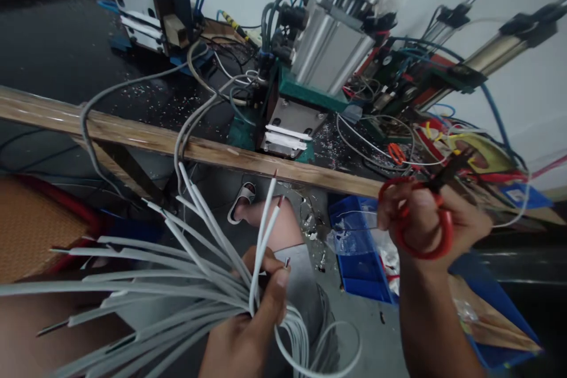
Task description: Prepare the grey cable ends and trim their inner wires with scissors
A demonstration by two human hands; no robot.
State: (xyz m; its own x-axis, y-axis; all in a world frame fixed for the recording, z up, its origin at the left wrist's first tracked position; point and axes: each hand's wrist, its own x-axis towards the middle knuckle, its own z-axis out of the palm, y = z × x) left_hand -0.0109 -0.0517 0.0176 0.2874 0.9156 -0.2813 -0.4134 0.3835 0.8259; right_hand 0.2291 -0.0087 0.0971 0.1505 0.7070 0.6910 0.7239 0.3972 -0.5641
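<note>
My left hand (266,301) is closed around a bundle of white cables (186,274) in front of my lap. Many cable ends fan out to the left, and several show stripped inner wires. Two ends with reddish-brown tips stand upright above the fingers, and a short stripped end pokes out by the thumb. In my right hand (429,218) is a pair of red-handled scissors (445,236), with fingers through the loops and the dark blades pointing up and away. The scissors are held apart from the cables, over the right side of the bench edge.
A pneumatic press (332,47) stands at the bench's wooden edge (221,156), with a second machine (146,12) at the left. Below on the right are blue bins (361,274). A woven seat (39,230) is at the left. Scraps litter the bench and floor.
</note>
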